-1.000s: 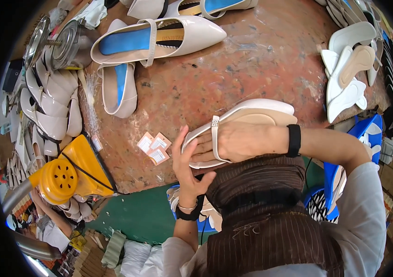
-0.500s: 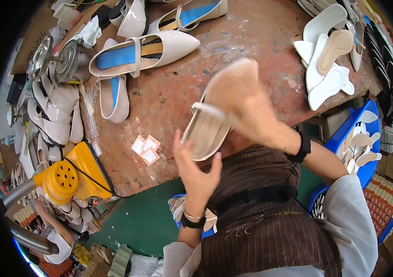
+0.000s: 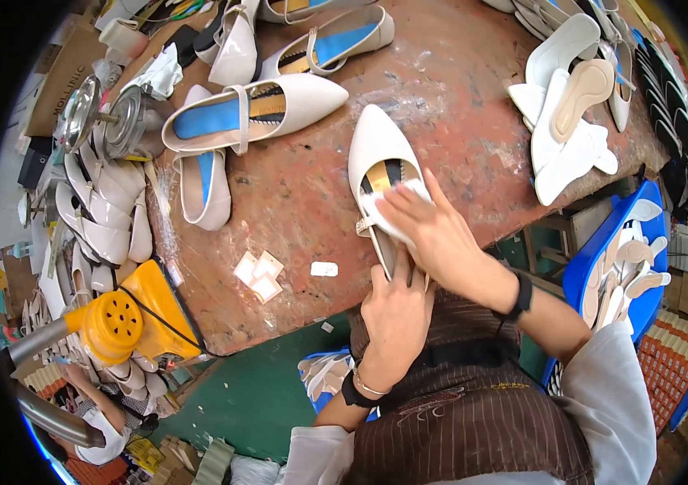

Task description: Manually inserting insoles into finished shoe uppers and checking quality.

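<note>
A pale cream pointed-toe flat shoe (image 3: 372, 133) lies on the worn reddish table, toe pointing away from me. My left hand (image 3: 396, 319) is closed at its heel, with its fingertips reaching into the back opening. Over the shoe's mouth, my right hand (image 3: 445, 238) presses a soft-looking white piece (image 3: 392, 202) under its fingers. The exact kind of that piece is hidden. Just left of the shoe is a small white label (image 3: 324, 268), near several square paper tags (image 3: 259, 275).
More cream strap shoes (image 3: 303, 97) with blue linings stand at the far left. White insoles (image 3: 554, 153) are piled at the right, above a blue bin (image 3: 582, 263) of insoles. A yellow lamp-like machine (image 3: 142, 311) stands at the table's left corner.
The shoe has gone from being held tilted with its inside showing to lying toe-away on the table. My right hand has shifted from its toe to its opening. A white label now lies nearby.
</note>
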Demonstrator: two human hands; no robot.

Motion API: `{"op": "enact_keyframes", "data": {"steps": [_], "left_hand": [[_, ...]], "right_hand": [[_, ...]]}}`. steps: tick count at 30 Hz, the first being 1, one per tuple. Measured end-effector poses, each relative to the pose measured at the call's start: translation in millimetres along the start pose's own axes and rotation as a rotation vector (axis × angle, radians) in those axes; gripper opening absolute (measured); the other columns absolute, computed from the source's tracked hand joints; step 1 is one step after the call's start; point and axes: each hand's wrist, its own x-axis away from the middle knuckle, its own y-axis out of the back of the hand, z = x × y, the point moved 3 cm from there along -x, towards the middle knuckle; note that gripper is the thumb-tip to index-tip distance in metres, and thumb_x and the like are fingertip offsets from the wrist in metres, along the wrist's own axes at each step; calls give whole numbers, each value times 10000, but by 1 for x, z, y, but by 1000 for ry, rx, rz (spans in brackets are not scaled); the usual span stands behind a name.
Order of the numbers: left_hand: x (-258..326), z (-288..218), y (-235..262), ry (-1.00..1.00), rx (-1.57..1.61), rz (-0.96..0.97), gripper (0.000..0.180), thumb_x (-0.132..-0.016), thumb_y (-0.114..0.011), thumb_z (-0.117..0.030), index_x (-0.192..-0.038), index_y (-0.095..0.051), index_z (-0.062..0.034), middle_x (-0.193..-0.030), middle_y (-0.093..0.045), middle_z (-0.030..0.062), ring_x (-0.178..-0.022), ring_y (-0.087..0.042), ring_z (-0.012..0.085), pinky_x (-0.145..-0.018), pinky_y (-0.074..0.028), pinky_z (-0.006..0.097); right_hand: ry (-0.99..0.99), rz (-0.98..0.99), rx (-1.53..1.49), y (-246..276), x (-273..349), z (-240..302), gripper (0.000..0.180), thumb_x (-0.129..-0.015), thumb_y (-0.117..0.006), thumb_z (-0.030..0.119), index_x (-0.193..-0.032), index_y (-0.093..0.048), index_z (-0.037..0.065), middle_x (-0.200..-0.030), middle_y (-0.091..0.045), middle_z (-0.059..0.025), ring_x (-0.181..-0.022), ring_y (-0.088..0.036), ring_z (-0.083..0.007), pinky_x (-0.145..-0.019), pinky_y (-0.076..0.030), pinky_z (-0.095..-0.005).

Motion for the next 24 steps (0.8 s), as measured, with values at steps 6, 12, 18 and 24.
{"op": "enact_keyframes", "data": {"steps": [6, 12, 18, 24], "left_hand": [[-2, 1, 13, 26, 37, -40, 407, -799, -741, -213, -1182, -675, -91, -1252, -612, 80, -925, -572, 318, -637, -566, 396], [-3, -2, 16, 19, 92, -107, 294, -758, -759, -206, -1016, -729, -68, -1090, -639, 60, -914, -573, 328, -612, -559, 416], [-1, 5, 7, 13, 96, 25, 290, -783, -739, -212, -1045, -724, -90, -1095, -633, 57, -920, -567, 332, -643, -548, 445], [2, 7, 12, 26, 50, 20, 304, -780, -742, -234, -1040, -731, -77, -1109, -662, 82, -940, -579, 364, -709, -534, 456]], "right_hand": [[-51, -110, 86, -5, -38, -3, 468, -826, -554, 76, -1255, -526, -109, -1213, -597, -266, -1169, -588, -388, -1171, -285, -507], [-165, 136, 262, -14, -58, -1, 529, -836, -557, 98, -1265, -472, -199, -1203, -569, -338, -1208, -548, -451, -1165, -277, -549], [-43, -133, 387, -35, -15, 10, 470, -880, -536, 172, -1231, -543, -141, -1135, -612, -292, -1118, -606, -402, -1190, -214, -533], [-154, -37, 470, -44, -46, 13, 356, -877, -534, 169, -1128, -617, -70, -1115, -625, -240, -1145, -584, -356, -1198, -162, -552]]}}
